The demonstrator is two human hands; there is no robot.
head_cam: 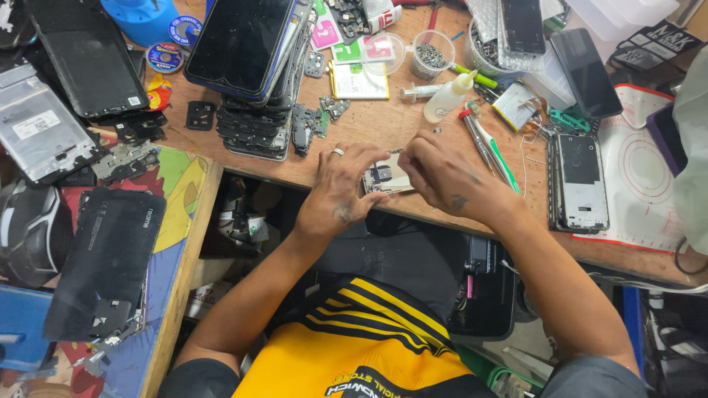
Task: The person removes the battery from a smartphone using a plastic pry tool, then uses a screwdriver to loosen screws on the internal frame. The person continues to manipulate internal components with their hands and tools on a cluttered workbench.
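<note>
On the far left a painted side table (177, 221) carries a black phone back cover (107, 258) lying near its right edge, where a bump from the person's elbow could tip it off.

On the wooden workbench (383, 121), a tall stack of phones (251, 66) sits toward the back, leaning a little; a knock would likely slide the top ones onto the loose black parts (310, 121) in front of it.

The left hand (343, 188), with a ring on one finger, presses down on a small opened phone part (385, 177) that lies at the bench's front edge. Its fingers curl over the piece, pinning it rather than lifting it. Because the part sits so close to the edge, a slip could send it down into the gap below, I'd say.

The right hand (442, 173) is bunched over the same piece, fingertips pinched together at its right end; whether they hold a tiny screw or tool I cannot tell. Anything that small could spring away and vanish among the clutter.

Just beside that hand lie tweezers and screwdrivers (487, 144), and behind them a white squeeze bottle (448, 97) on its side, which might leak toward the work. Further right, an opened phone (580, 180) rests on a white mat (641, 177), within reach of the forearm and easy to nudge.
</note>
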